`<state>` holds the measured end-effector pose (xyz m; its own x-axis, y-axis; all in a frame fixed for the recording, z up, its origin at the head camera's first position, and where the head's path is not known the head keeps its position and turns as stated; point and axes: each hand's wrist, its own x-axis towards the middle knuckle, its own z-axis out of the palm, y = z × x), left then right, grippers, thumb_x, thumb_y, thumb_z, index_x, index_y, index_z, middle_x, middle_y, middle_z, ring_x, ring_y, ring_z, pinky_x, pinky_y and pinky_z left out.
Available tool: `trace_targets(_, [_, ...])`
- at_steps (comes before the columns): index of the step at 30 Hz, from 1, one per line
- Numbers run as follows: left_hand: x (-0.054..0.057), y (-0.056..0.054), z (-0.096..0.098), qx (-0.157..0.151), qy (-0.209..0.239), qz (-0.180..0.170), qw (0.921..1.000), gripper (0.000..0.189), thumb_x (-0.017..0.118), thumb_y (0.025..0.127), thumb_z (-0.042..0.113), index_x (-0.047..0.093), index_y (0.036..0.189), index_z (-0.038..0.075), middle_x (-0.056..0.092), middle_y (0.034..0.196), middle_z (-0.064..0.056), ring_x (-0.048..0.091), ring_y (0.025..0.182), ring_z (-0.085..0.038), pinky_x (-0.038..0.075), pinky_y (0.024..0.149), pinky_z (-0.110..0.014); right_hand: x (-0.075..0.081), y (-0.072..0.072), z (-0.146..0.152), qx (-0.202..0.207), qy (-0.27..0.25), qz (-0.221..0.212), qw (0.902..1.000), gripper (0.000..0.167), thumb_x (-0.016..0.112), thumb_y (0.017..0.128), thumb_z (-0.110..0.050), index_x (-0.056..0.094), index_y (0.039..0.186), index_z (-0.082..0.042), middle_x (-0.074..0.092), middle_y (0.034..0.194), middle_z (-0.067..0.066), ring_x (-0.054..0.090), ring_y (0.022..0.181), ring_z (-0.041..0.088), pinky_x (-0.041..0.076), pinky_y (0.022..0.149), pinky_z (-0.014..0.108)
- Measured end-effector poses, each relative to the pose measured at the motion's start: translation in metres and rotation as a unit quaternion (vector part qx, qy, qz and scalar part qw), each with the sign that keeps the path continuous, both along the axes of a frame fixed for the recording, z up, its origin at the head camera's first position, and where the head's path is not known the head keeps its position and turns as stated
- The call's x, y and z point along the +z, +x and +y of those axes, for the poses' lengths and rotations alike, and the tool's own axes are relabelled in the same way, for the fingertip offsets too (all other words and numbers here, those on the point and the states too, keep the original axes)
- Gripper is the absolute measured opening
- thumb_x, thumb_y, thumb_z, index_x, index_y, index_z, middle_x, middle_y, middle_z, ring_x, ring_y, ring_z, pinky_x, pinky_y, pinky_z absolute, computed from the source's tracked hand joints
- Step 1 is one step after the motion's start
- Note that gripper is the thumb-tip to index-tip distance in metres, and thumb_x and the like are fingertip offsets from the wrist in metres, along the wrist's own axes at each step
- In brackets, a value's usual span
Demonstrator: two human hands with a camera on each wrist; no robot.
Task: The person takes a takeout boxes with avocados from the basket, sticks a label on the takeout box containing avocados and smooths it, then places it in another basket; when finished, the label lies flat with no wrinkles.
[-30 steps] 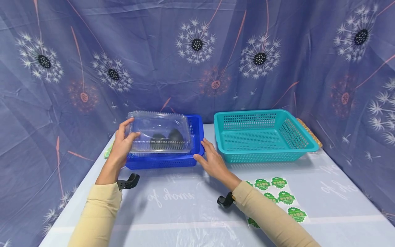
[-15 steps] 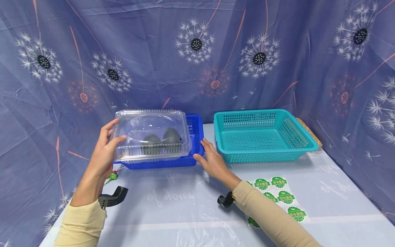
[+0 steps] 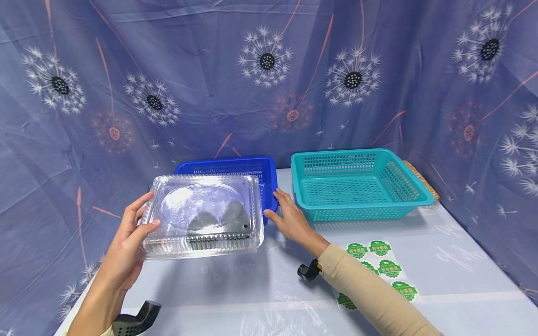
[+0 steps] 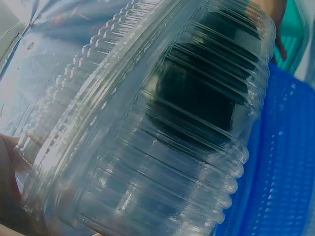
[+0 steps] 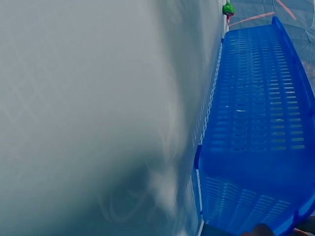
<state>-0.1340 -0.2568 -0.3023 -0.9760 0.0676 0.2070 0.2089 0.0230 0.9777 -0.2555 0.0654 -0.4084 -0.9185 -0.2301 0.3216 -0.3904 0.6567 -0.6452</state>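
Observation:
My left hand grips the left end of a clear plastic clamshell box, thumb on the lid. The box is tilted, in front of and overlapping the blue basket. Two dark, rounded, avocado-like fruits show through the plastic, at its right half. The left wrist view brings the ribbed wall of the clamshell close, with dark fruit behind it. My right hand touches the blue basket's right rim with its fingers extended. In the right wrist view only its fingertips show at the bottom edge.
A teal basket stands to the right of the blue one. A sheet of green round stickers lies partly under my right forearm. A woven brown item sits behind the teal basket, and a patterned curtain closes off the back.
My left hand has brought the clamshell left and toward me from over the blue basket, uncovering more of the basket's far side. My right hand has stayed at the basket's rim.

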Motion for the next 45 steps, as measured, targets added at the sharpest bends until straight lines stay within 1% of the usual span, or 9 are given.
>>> trace_targets(2, [-0.005,0.008,0.003,0.000,0.001,-0.006,1.0000,0.061,0.039,0.098,0.006,0.017,0.150,0.030,-0.007,0.146,-0.008,-0.007,0.137,-0.027,-0.004,0.105,-0.066,0.001,0.000,0.001,-0.001,0.003,0.004,1.0000,0.068,0.055,0.093,-0.043,0.033,0.146,-0.007,0.027,0.155,0.011,0.036,0.137,0.035,0.034,0.106,0.053])
trace_targets(6, [-0.015,0.023,0.008,0.001,-0.013,-0.026,0.9996,0.062,0.040,0.098,0.007,0.016,0.150,0.030,-0.006,0.148,-0.007,0.002,0.135,-0.028,0.023,0.102,-0.053,0.002,-0.002,0.001,0.000,0.013,0.010,0.9999,0.064,0.056,0.094,-0.035,0.034,0.145,-0.005,0.029,0.154,0.010,0.038,0.136,0.034,0.035,0.106,0.051])
trace_targets(11, [-0.027,0.040,0.015,-0.001,-0.021,-0.064,0.9977,0.061,0.040,0.099,0.011,0.014,0.150,0.033,-0.011,0.154,-0.002,-0.010,0.139,-0.025,0.013,0.099,-0.072,0.002,-0.003,0.002,0.000,0.018,0.015,0.9997,0.060,0.057,0.092,-0.027,0.036,0.144,-0.005,0.029,0.154,0.008,0.040,0.134,0.032,0.036,0.106,0.049])
trace_targets(13, [-0.033,0.046,0.018,0.004,-0.032,-0.081,0.9962,0.061,0.041,0.100,0.014,0.014,0.150,0.035,-0.005,0.152,-0.003,0.004,0.139,-0.028,0.021,0.098,-0.069,0.003,-0.004,0.003,0.000,0.020,0.015,0.9997,0.060,0.058,0.092,-0.028,0.037,0.144,-0.005,0.030,0.154,0.008,0.040,0.135,0.032,0.036,0.107,0.047])
trace_targets(17, [-0.049,0.054,0.024,0.014,-0.051,-0.102,0.9934,0.060,0.043,0.099,0.016,0.015,0.149,0.035,0.009,0.146,-0.001,0.032,0.125,-0.020,0.047,0.087,-0.043,0.006,-0.005,0.006,0.016,0.018,-0.014,0.9996,0.067,0.056,0.093,-0.041,0.033,0.146,-0.007,0.027,0.155,0.008,0.040,0.135,0.031,0.036,0.107,0.048])
trace_targets(27, [-0.096,0.062,0.031,0.020,-0.076,-0.103,0.9916,0.060,0.043,0.096,0.012,0.018,0.148,0.025,0.024,0.136,-0.002,0.048,0.106,0.001,0.051,0.077,-0.032,0.012,-0.004,0.011,0.040,0.019,-0.041,0.9982,0.070,0.054,0.093,-0.046,0.032,0.147,-0.008,0.025,0.156,0.011,0.044,0.131,0.033,0.038,0.103,0.053])
trace_targets(32, [-0.111,0.062,0.039,0.020,-0.083,-0.098,0.9915,0.060,0.045,0.095,0.010,0.018,0.148,0.018,0.020,0.140,-0.021,0.046,0.104,0.003,0.049,0.076,-0.033,0.016,-0.004,0.011,0.043,0.034,-0.048,0.9974,0.071,0.054,0.092,-0.047,0.031,0.147,-0.008,0.024,0.156,0.008,0.047,0.129,0.030,0.038,0.104,0.051])
trace_targets(36, [-0.118,0.063,0.045,0.023,-0.068,-0.089,0.9935,0.061,0.046,0.094,0.008,0.019,0.147,0.017,0.021,0.139,-0.023,0.047,0.103,0.003,0.049,0.076,-0.030,0.017,-0.005,0.012,0.044,0.042,-0.050,0.9969,0.070,0.054,0.093,-0.045,0.031,0.147,-0.007,0.023,0.157,0.007,0.046,0.130,0.031,0.035,0.105,0.053])
trace_targets(45, [-0.126,0.064,0.058,0.061,-0.165,0.023,0.9842,0.061,0.053,0.089,0.000,0.026,0.144,0.007,0.044,0.126,-0.030,0.047,0.103,0.007,0.044,0.077,-0.020,0.026,-0.005,0.015,0.053,0.080,-0.051,0.9940,0.070,0.053,0.093,-0.044,0.031,0.147,-0.005,0.023,0.157,0.009,0.041,0.134,0.031,0.030,0.109,0.053])
